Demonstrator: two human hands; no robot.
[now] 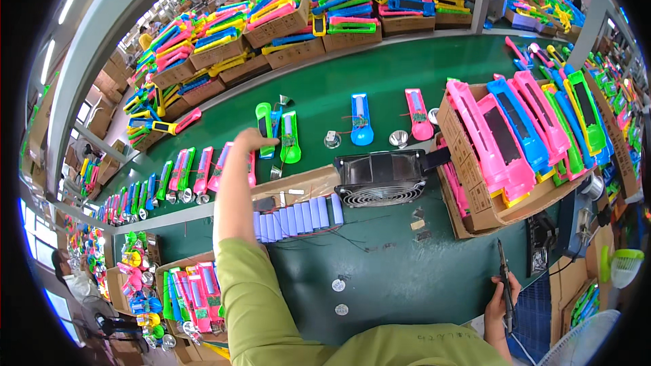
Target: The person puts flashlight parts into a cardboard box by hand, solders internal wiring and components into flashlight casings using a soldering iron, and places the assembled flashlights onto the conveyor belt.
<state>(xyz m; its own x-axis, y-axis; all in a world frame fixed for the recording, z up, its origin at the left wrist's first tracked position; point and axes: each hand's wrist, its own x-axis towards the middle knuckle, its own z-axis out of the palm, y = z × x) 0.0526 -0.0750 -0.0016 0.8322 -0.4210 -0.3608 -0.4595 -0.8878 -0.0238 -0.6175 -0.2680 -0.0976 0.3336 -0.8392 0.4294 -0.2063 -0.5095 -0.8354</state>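
Observation:
My left hand (255, 140) reaches over the green belt, index finger stretched out and the other fingers partly hidden. Its fingertip is beside a green lamp casing (290, 139) with a battery cell and circuit board inside. Another green casing (263, 114) lies just beyond the hand, with a blue one partly covered next to it. At the lower right my right hand (500, 301) is closed around a soldering iron (504, 278), its tip pointing up and away. On the bench between my arms stands a row of purple battery cells (298, 219) with thin wires.
A black fan (380, 179) sits mid-bench. Right of it stands a carton (468, 152) heaped with pink, blue and green casings. A blue soldering station (578, 220) is at far right. Open casings (361, 122) with reflectors line the belt (319, 74). A carton of casings (193, 291) stands lower left.

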